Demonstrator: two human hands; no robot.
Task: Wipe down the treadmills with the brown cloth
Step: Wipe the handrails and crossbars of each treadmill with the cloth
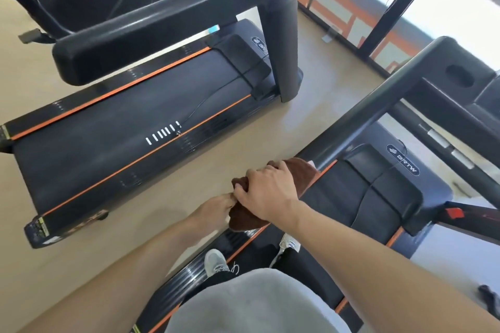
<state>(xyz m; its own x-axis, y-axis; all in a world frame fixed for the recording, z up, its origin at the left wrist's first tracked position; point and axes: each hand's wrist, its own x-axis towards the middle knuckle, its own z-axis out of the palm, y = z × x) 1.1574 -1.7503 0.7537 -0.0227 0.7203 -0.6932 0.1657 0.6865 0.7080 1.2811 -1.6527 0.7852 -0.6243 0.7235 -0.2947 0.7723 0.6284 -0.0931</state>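
Far treadmill (130, 116): black deck with 2 orange side stripes, on the left half of the view; a row of short white marks sits on its belt.
Its handrail (151, 43): thick black bar slanting over the deck, joined to an upright post.
Floor (67, 265): pale tan, bare between the 2 machines.
Left hand (213, 209): reaches in from the lower left — fingertips pinched together on the near edge of the brown cloth.
Brown cloth (243, 217): bunched dark brown towel, held between both hands above the left side rail of the near treadmill, at the low end of that machine's handrail; part of it sticks out past the right hand's knuckles.
Right hand (266, 192): lies on top of the cloth, fingers curled down around the bundle, gripping it.
Shoes: a grey sneaker (215, 262) on the ribbed side rail, a white one (289, 243) on the belt.
Near treadmill (378, 197): black belt with orange edging, motor cover with an oval logo badge — the person stands on it.
Near handrail (378, 113): black bar running down from the upper right to just beside the cloth.
Windows (422, 3): bright panes with black and orange frames along the top right.
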